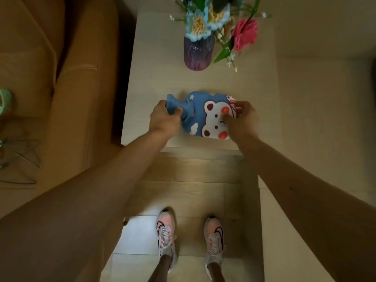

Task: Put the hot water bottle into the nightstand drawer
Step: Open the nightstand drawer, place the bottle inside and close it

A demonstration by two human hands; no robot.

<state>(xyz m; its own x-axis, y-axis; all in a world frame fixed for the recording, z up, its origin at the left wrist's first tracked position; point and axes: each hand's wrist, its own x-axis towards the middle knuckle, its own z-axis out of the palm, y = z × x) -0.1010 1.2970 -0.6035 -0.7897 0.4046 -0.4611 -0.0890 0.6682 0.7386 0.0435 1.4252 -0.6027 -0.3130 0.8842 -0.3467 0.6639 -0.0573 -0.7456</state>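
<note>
A blue hot water bottle (pixel 203 115) with a white bear print lies sideways on the pale wooden nightstand top (pixel 162 78), close to its front edge. Its neck points left. My left hand (pixel 164 119) is closed around the neck. My right hand (pixel 242 121) grips the bottle's right end, thumb on the bear print. The nightstand's drawer is hidden below the top, out of sight from this angle.
A purple glass vase (pixel 198 51) with blue and pink flowers stands at the back of the nightstand. An orange-brown bed or sofa (pixel 61 78) is on the left, a beige surface (pixel 325 119) on the right. My feet in pink-white sneakers (pixel 191 237) stand on the wooden floor.
</note>
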